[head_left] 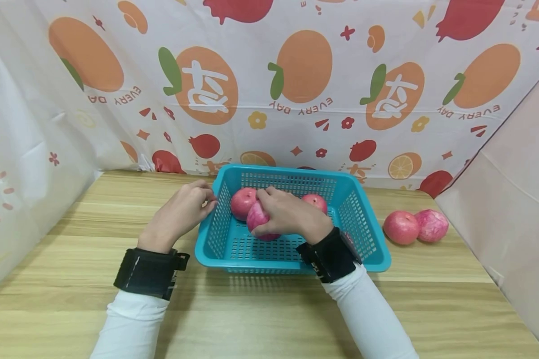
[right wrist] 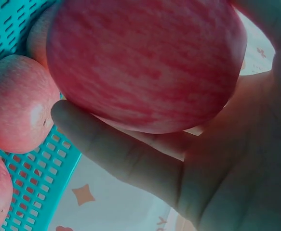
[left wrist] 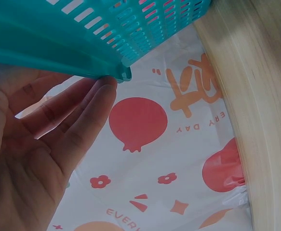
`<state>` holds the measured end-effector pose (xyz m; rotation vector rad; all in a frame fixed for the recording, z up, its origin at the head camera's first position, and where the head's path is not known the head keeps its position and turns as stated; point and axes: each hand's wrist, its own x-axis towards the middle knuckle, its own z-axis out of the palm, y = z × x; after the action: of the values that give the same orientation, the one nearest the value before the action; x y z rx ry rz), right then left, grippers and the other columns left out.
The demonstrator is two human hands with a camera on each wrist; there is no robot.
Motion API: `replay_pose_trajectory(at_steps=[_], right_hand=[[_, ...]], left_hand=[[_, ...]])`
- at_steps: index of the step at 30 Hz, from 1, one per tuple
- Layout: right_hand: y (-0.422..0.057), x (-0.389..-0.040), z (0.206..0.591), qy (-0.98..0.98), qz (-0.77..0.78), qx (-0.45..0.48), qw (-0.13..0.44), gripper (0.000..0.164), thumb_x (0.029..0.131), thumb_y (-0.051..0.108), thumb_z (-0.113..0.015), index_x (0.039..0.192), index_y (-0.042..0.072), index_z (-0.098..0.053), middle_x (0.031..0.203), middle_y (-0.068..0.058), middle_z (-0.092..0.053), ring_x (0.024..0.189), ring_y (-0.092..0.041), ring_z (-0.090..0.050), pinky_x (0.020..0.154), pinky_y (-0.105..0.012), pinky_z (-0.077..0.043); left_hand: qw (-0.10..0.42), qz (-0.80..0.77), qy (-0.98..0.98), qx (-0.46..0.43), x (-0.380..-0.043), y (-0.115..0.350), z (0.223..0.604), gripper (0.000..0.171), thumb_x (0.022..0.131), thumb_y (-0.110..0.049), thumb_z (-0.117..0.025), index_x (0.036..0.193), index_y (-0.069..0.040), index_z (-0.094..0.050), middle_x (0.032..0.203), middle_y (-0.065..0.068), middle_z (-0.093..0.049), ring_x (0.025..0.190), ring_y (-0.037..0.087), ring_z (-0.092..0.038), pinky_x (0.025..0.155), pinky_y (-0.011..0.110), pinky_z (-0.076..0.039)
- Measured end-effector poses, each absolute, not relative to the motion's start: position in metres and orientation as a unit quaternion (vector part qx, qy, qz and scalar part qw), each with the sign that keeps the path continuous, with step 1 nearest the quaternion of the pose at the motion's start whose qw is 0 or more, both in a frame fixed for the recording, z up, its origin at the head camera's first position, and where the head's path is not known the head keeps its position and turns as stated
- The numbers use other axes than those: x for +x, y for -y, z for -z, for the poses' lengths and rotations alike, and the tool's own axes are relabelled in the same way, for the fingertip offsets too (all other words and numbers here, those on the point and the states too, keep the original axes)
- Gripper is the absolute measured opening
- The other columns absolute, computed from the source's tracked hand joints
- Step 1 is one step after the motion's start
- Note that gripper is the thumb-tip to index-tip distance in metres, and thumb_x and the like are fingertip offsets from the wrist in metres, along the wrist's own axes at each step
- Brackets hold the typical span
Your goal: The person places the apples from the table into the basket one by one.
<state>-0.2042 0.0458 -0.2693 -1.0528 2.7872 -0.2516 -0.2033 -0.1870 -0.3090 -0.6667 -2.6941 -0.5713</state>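
Note:
In the head view, my right hand [head_left: 287, 212] grips a pink-red streaked apple [head_left: 257, 219] inside the blue-green plastic basket [head_left: 292, 269]. Up close in the right wrist view, the fingers curve around that apple [right wrist: 150, 62]. A second apple [head_left: 242, 202] lies to its left, and another apple [head_left: 315, 201] shows behind my right hand. My left hand [head_left: 177, 212] is at the basket's left rim, fingers loosely bent. From the left wrist, its fingertips [left wrist: 105, 83] touch the rim's underside; the thumb is hidden there.
Two more apples, a redder one [head_left: 401, 227] and a streaked one [head_left: 432, 226], sit side by side on the wooden table [head_left: 260, 319], right of the basket. A fruit-printed cloth [head_left: 260, 134] hangs close behind the basket. A pale wall panel [head_left: 512, 189] bounds the right side.

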Motion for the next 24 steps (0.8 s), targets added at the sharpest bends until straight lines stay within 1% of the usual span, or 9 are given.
replay_pose_trajectory(at_steps=[7, 16, 20, 24], right_hand=[[-0.043, -0.204, 0.269, -0.929, 0.079, -0.353, 0.079, 0.078, 0.074, 0.045, -0.068, 0.133, 0.007, -0.034, 0.120, -0.009, -0.044, 0.101, -0.019, -0.041, 0.074, -0.033, -0.052], [-0.038, -0.205, 0.270, -0.920, 0.082, -0.372, 0.089, 0.073, 0.073, 0.041, -0.071, 0.131, 0.016, -0.035, 0.121, -0.009, -0.043, 0.102, -0.019, -0.041, 0.074, -0.033, -0.052], [-0.037, -0.207, 0.271, -0.917, 0.085, -0.376, 0.099, 0.068, 0.072, 0.040, -0.072, 0.127, 0.017, -0.038, 0.121, -0.009, -0.043, 0.102, -0.018, -0.041, 0.073, -0.033, -0.052], [-0.035, -0.210, 0.276, -0.914, 0.085, -0.383, 0.108, 0.069, 0.071, 0.038, -0.073, 0.128, 0.019, -0.041, 0.122, -0.009, -0.043, 0.103, -0.018, -0.040, 0.072, -0.032, -0.052]], left_hand=[[0.155, 0.200, 0.939, -0.232, -0.204, 0.187, 0.309, 0.014, 0.077, -0.003, -0.068, 0.089, 0.004, -0.067, 0.085, 0.012, -0.057, 0.075, 0.021, -0.056, 0.066, 0.039, -0.056], [0.143, 0.203, 0.942, -0.227, -0.203, 0.187, 0.308, 0.015, 0.078, -0.005, -0.068, 0.091, 0.003, -0.067, 0.088, 0.013, -0.057, 0.076, 0.022, -0.057, 0.067, 0.040, -0.055], [0.142, 0.204, 0.940, -0.232, -0.203, 0.188, 0.308, 0.016, 0.078, -0.004, -0.067, 0.092, 0.004, -0.067, 0.088, 0.014, -0.057, 0.076, 0.022, -0.057, 0.067, 0.040, -0.055], [0.142, 0.206, 0.940, -0.232, -0.203, 0.188, 0.308, 0.015, 0.079, -0.004, -0.067, 0.091, 0.004, -0.066, 0.087, 0.013, -0.057, 0.075, 0.022, -0.056, 0.066, 0.040, -0.055]])
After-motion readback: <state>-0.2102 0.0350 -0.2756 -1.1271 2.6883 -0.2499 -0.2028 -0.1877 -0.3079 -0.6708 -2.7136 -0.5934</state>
